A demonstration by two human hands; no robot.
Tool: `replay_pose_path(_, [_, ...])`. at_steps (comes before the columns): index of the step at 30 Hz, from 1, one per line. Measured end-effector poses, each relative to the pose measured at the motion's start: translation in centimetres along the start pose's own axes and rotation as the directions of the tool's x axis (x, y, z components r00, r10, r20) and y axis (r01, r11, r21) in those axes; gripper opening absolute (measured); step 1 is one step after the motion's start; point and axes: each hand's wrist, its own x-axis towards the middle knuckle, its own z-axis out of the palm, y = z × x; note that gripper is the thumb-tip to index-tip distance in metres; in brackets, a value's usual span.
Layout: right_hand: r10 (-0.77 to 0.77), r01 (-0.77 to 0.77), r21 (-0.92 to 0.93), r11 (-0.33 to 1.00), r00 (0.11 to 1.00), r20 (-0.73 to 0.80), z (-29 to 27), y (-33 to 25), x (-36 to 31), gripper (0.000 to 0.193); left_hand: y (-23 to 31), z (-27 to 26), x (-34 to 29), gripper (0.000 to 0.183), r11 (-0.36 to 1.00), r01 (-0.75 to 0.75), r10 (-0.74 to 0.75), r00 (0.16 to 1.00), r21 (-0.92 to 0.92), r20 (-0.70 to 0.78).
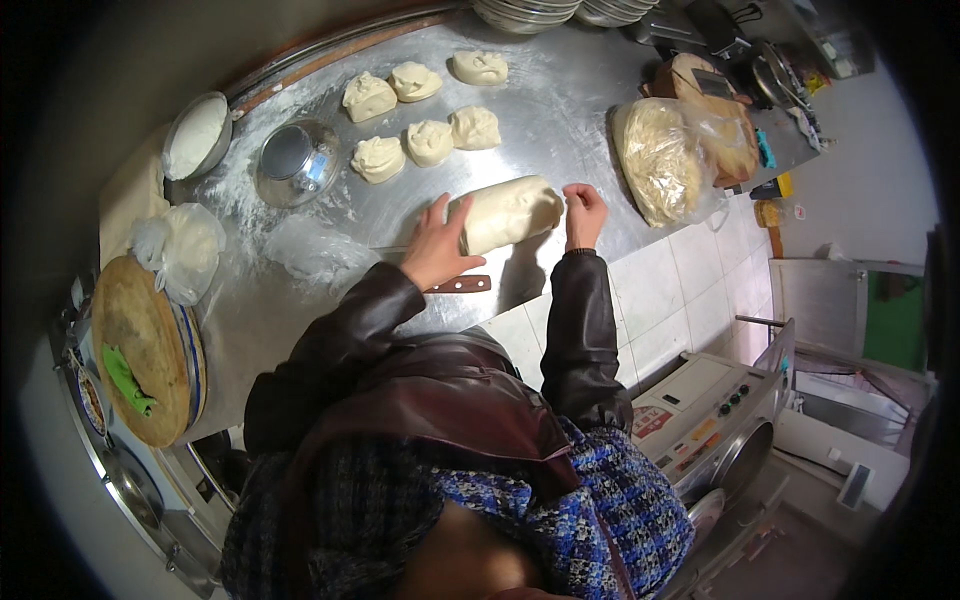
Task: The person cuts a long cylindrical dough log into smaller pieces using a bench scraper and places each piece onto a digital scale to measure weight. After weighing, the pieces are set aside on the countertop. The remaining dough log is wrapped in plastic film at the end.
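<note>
A thick log of pale dough (508, 212) lies on the steel worktop in front of me. My left hand (440, 245) rests against its left end, fingers spread. Just past the right end is my right hand (584, 216), closed with fingertips together near the dough's edge; whether it pinches anything is hidden. Below my left palm shows the brown riveted handle of a knife (462, 284), its blade mostly covered. Farther off sit several cut dough lumps, among them a front one (430, 143) and a back one (480, 67).
Flour dusts the steel worktop (560, 110). At left stand a bowl of flour (197, 135), a glass jar (297, 163), plastic bags (190, 245) and a round wooden board (140, 350). A large bagged dough-coloured mass (660, 160) sits right. A machine with knobs (705, 410) stands at lower right.
</note>
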Motion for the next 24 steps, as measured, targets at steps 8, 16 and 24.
replay_pose_path(8, [0.033,0.130,-0.459,0.879,0.944,0.329,-0.3,1.0,2.9,0.051,0.1,2.3,7.6,0.101,0.992,0.070,-0.085,0.985,0.104,0.150])
replay_pose_path(16, [0.053,-0.072,0.021,0.997,0.870,0.490,-6.6,4.0,-2.9,0.043,2.8,3.3,1.3,0.060,0.964,-0.186,0.192,0.981,-0.190,0.014])
replay_pose_path(24, [0.310,-0.394,0.144,0.908,0.861,0.403,-6.8,2.7,-5.5,0.074,4.4,3.1,2.0,0.071,0.941,0.029,0.028,0.986,-0.338,0.162])
